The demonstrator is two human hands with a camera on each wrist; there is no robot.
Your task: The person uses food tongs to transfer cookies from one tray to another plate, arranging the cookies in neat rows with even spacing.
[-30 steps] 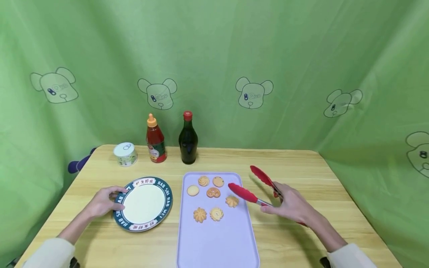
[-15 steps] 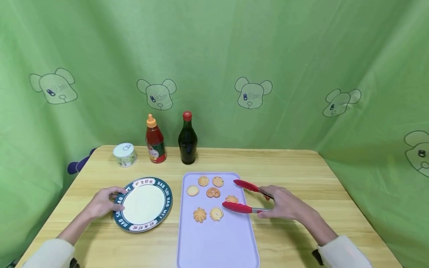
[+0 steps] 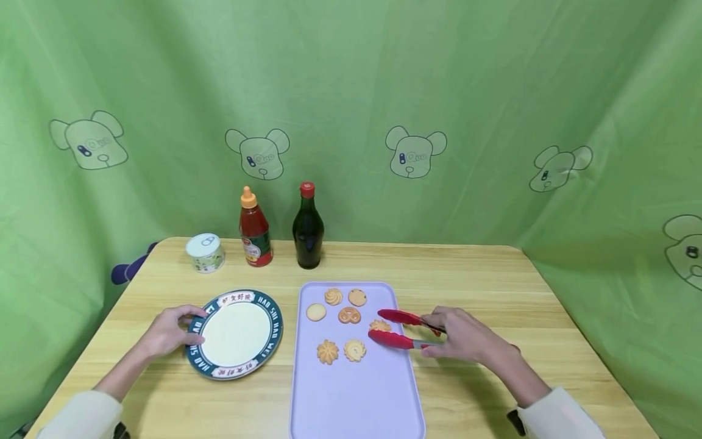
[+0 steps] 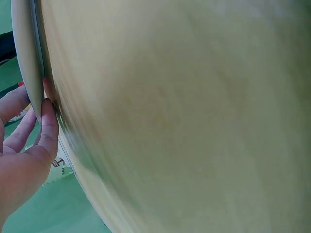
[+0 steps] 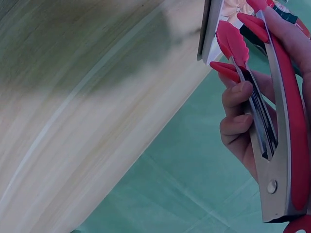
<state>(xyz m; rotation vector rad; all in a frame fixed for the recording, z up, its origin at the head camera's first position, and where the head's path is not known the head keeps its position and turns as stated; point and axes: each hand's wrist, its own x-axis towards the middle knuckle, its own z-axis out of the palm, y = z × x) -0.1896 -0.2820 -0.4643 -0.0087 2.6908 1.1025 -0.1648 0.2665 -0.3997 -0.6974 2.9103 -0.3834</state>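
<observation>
My left hand (image 3: 170,332) pinches the left rim of a round white plate (image 3: 236,332) with a dark teal lettered border. The left wrist view has the thumb and fingers on opposite faces of the plate's edge. In my right hand (image 3: 466,334) is a pair of red-tipped metal tongs (image 3: 392,340). Their two tips lie on either side of a flower-shaped cookie (image 3: 380,326) on a lilac tray (image 3: 356,405); whether they touch it I cannot tell. In the right wrist view, fingers wrap the metal arms of the tongs (image 5: 294,136).
Several other cookies lie on the tray, among them a pretzel-shaped one (image 3: 349,315) and a ring-patterned one (image 3: 354,350). Along the back of the wooden table (image 3: 455,268) stand a can (image 3: 205,253), a red sauce bottle (image 3: 255,235) and a dark bottle (image 3: 308,231). A green curtain hangs behind.
The right hand has moved the tongs left and down over the tray, and the gap between their tips has narrowed around the flower-shaped cookie. The left hand and plate have stayed in place.
</observation>
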